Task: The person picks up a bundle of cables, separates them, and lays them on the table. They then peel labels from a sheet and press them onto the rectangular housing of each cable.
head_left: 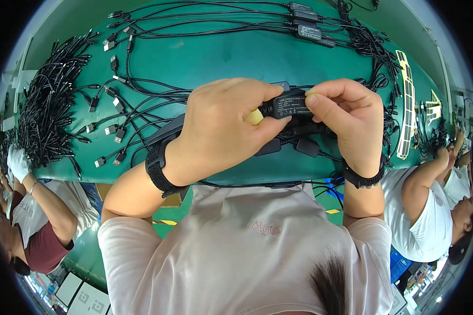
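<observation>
My left hand (220, 113) pinches the left end of a flat black in-line box on a USB cable (286, 106), with a yellow cover (255, 117) on one finger. The thumb and forefinger of my right hand (352, 113) close on the right end of the same box. A printed label faces up between my fingers. More USB cables with black boxes (307, 147) lie on the table beneath and around my hands. Their metal plugs (110, 129) fan out to the left, partly hidden by my left forearm.
On the green table (205, 58), a thick heap of black cable ends (50, 105) lies at the left. Several boxed cables (309, 32) stretch across the far side. Yellow-edged label strips (406, 105) lie at the right. Co-workers sit on both sides, one with a white-gloved hand (19, 164).
</observation>
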`<state>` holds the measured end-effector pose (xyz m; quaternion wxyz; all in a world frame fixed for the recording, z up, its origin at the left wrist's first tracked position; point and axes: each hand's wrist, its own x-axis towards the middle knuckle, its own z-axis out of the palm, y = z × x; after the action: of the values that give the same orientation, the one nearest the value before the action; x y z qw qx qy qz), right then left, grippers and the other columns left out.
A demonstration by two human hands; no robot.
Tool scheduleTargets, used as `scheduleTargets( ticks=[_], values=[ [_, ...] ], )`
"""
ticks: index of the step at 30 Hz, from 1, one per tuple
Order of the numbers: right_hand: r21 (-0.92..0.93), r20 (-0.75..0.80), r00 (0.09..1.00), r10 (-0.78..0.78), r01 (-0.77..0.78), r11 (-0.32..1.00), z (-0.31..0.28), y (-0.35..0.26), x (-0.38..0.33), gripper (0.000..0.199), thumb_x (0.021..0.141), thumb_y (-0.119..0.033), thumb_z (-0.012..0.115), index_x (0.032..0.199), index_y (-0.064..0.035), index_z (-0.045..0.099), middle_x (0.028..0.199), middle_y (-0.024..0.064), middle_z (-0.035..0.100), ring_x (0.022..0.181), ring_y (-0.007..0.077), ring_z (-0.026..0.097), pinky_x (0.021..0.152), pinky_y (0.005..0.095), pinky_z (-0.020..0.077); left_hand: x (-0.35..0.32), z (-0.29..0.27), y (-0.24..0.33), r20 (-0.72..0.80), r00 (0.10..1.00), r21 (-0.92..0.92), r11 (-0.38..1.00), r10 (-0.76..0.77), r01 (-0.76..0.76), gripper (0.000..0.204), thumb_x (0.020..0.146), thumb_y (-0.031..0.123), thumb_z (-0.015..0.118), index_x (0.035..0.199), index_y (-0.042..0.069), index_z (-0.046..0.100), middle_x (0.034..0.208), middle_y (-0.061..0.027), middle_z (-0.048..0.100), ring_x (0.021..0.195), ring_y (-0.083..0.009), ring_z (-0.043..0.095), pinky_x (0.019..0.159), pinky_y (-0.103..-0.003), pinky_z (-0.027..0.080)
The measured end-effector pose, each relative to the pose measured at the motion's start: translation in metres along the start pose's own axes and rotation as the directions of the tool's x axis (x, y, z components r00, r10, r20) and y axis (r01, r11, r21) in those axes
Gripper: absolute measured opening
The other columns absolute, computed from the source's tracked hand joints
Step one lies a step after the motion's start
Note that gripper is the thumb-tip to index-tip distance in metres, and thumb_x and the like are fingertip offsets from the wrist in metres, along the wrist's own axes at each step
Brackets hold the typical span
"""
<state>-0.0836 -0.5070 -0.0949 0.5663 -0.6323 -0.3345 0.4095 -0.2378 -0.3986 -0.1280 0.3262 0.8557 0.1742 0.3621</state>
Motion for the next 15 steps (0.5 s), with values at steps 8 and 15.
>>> scheduleTargets(
  ticks=[8,15],
  values=[
    [-0.121,-0.023,0.997,-0.080,0.076,0.990,0.0039,0.0004,-0.0013,0.009,0.080,-0.001,0.068,0.087,0.0031,0.065,0.077,0.0025,0.064,0.064,0.0062,0.055,0.057,0.0175,0.0440,0.0005,-0.0003,-0.0001,-0.004,1.000,-0.013,1.000,0.008,-0.008,0.032,0.060,0.013,0.083,0.086,0.002,0.069,0.071,-0.0078,0.065,0.060,-0.0178,0.061,0.054,-0.025,0.047],
    [-0.587,0.044,0.891,-0.451,0.389,0.710,0.0026,0.0038,-0.0005,0.013,0.075,0.000,0.071,0.087,0.0020,0.067,0.071,0.0024,0.061,0.060,0.0069,0.053,0.052,0.0180,0.0385,0.0027,-0.0035,0.0005,0.011,1.000,-0.028,1.000,0.014,-0.014,0.035,0.059,0.011,0.084,0.090,0.001,0.068,0.071,-0.0067,0.064,0.060,-0.0141,0.058,0.055,-0.023,0.046]
  ],
)
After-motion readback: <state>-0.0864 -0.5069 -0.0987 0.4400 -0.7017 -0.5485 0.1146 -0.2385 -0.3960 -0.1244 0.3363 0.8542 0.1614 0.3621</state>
